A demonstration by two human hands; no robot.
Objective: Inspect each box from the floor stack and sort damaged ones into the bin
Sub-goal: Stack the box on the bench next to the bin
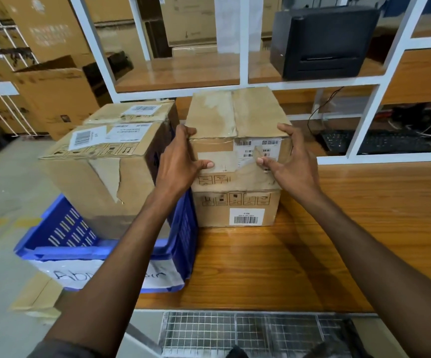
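Left hand (180, 161) and right hand (290, 161) are both gripping the top box (235, 112) at its upper side edges, thumbs pressing on its front face. It's sitting on a second box (235, 210) on the wooden table (338, 228), just beside the blue bin (64, 228), which is holding a torn box (100, 171).

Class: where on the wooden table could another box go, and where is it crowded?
Bare wooden table lies right of the stacked boxes and in front of them, up to the near edge. Crowded: the blue bin, full of boxes, sits close against the stack's left side.
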